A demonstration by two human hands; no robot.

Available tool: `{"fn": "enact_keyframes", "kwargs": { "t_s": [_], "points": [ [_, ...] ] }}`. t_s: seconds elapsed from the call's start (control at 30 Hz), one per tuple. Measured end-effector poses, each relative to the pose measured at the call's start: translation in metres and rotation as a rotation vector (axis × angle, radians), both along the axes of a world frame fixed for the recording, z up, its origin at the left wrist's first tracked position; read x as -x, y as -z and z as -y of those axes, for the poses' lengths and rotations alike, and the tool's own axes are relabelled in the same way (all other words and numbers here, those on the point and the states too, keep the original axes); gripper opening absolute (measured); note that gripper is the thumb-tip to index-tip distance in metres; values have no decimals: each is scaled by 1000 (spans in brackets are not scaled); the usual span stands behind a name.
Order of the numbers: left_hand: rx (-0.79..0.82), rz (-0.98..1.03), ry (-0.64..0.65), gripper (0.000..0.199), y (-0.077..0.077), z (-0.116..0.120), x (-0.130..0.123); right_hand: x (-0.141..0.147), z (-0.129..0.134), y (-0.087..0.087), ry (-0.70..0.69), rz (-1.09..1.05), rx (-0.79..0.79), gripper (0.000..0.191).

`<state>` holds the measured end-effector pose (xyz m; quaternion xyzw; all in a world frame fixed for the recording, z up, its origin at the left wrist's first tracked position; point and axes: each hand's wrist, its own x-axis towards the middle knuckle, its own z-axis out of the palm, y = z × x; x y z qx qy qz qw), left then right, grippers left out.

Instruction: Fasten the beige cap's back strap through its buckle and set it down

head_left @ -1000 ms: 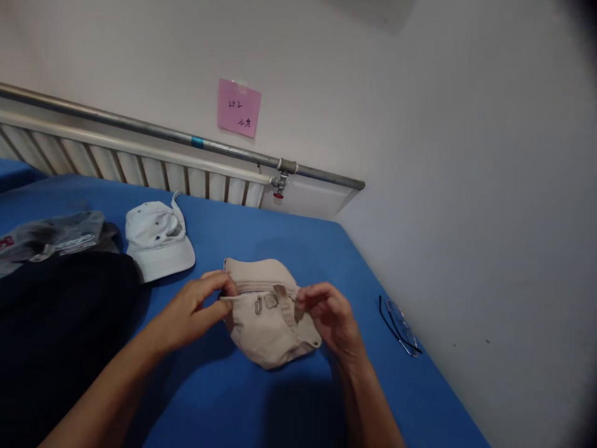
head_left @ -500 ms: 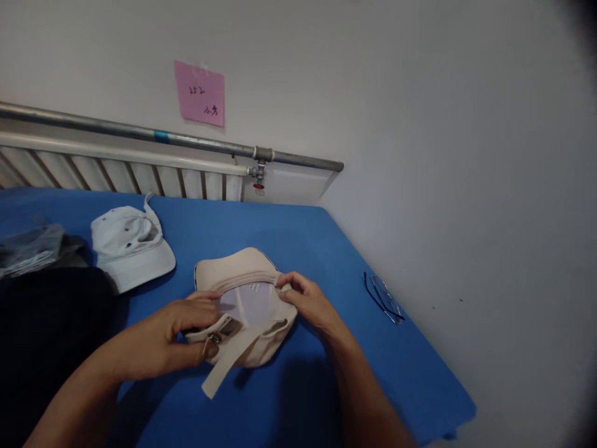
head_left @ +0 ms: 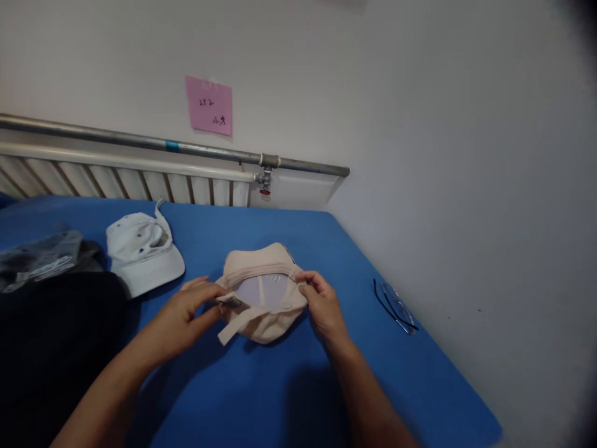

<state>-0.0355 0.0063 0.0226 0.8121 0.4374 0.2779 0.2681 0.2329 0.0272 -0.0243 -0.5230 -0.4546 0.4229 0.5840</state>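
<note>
Lighting on my feed is dim-ish, indoor, soft; can't see the source. Beige cap (head_left: 263, 326) reads OK, sl. soft detail. Broad dark shadow w/ fuzzy edges on the blue cover (head_left: 261, 398) below the cap. Black cloth (head_left: 60, 348) left of cap is v. dark, folds lost. Pipe (head_left: 308, 165) above cap has faint glare, approx. no blowout. Wall (head_left: 420, 186) right of cap is cool gray, w/ dark vignetting at the far R edge, esp. top corner.
</note>
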Motion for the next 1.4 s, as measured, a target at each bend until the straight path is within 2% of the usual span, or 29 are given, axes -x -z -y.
{"fn": "enact_keyframes", "kwargs": {
  "t_s": [0.1,0.2,0.27,0.33,0.43,0.53,0.67,0.8,0.87,0.97,1.07,1.23,1.3,1.4],
  "points": [
    [88,3,-37,27,-2,1,0,-1,6,-7,86,148,-108,15],
    [119,71,-46,27,-4,4,-1,6,22,-20,188,461,-451,16],
    [144,96,-33,26,-5,4,-1,17,35,-30,79,582,-626,22],
    [169,104,-14,25,-5,4,-2,31,46,-37,-136,669,-762,30],
    [187,130,-8,29,-5,3,-2,49,52,-40,-347,864,-845,41],
    [220,179,5,32,-5,3,-1,54,49,-36,-396,975,-720,41],
    [280,285,18,24,-7,6,3,53,49,-31,-477,868,-552,32],
    [366,426,9,21,-9,8,12,55,59,-37,-603,542,-405,13],
    [427,469,-30,21,-10,8,14,54,62,-41,-601,350,-294,7],
    [501,486,-53,19,-12,7,14,49,62,-44,-597,122,-139,11],
    [547,485,-21,16,-15,7,12,47,56,-42,-646,1,-83,18],
    [620,516,2,14,-16,9,9,60,33,-42,-509,-383,12,15],
    [635,535,6,16,-14,9,10,67,23,-46,-455,-382,55,12],
    [624,567,31,15,-10,8,13,75,16,-50,-447,-118,93,20]
  ]
}}
